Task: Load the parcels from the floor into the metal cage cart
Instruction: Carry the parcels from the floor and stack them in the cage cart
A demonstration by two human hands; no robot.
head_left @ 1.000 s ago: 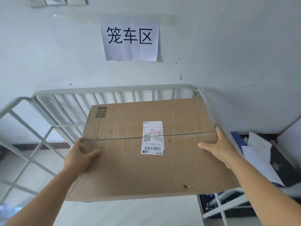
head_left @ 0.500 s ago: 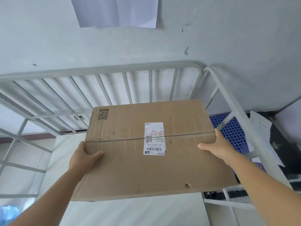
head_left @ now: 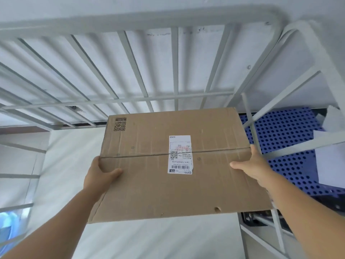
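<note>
A flat brown cardboard parcel [head_left: 149, 184] with a white shipping label and a printed QR code hangs in the air inside the grey metal cage cart [head_left: 175, 62]. My left hand [head_left: 99, 176] grips its left edge, thumb on top. My right hand [head_left: 252, 169] grips its right edge, thumb on top, the other fingers hidden under the box. The parcel is held level above the cart's pale floor [head_left: 71, 174], near the cart's right side bars [head_left: 252, 128].
The cart's barred back panel stands against a white wall. Outside the right side lies a blue perforated pallet [head_left: 291, 146] with white sheets [head_left: 330, 165] on it. More cage bars run down the left side [head_left: 20, 176].
The parcel has gone down past the cart's top rail and deeper into the cage. The wall sign has left the view as my head tilted down. Both hands keep the same grip.
</note>
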